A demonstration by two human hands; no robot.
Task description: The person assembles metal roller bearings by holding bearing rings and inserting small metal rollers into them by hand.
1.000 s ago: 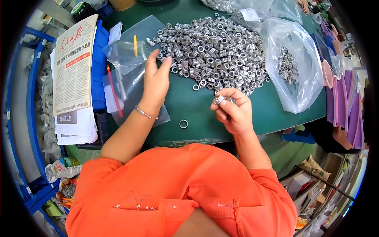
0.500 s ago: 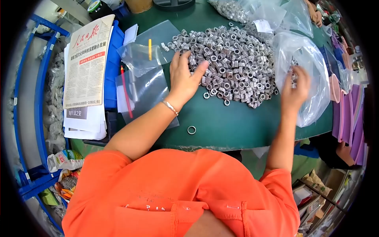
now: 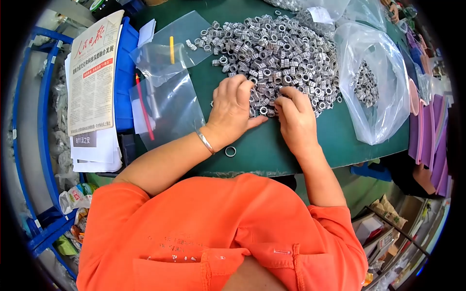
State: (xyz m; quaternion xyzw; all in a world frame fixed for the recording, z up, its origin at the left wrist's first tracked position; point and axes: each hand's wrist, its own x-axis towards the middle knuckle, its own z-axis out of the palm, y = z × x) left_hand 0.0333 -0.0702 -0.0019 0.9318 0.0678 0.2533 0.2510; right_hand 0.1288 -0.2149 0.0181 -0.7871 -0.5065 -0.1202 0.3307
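Note:
A large pile of small ribbed metal rings (image 3: pixel 286 53) lies on the green table. At its near left edge is my left hand (image 3: pixel 230 109), its fingers bent against the rings and its thumb stretched out apart from them. My right hand (image 3: pixel 298 121) reaches into the near edge of the pile with its fingers bent together; whatever lies between the fingertips is hidden. To the right, a clear plastic bag (image 3: pixel 383 121) lies with its mouth spread and a small heap of rings (image 3: pixel 365 83) inside. One larger, smooth ring (image 3: pixel 230 152) sits alone by my left wrist.
Flat clear bags (image 3: pixel 177 109), a yellow stick (image 3: pixel 172 50) and a red pencil (image 3: pixel 144 106) lie left of the pile. A newspaper (image 3: pixel 92 77) leans against a blue bin (image 3: pixel 127 72). Another person's hand (image 3: pixel 394 13) shows at the far right.
My right hand has left the clear bag and moved left to the pile's near edge. My left hand has come nearer to me and to the right. The view has shifted slightly.

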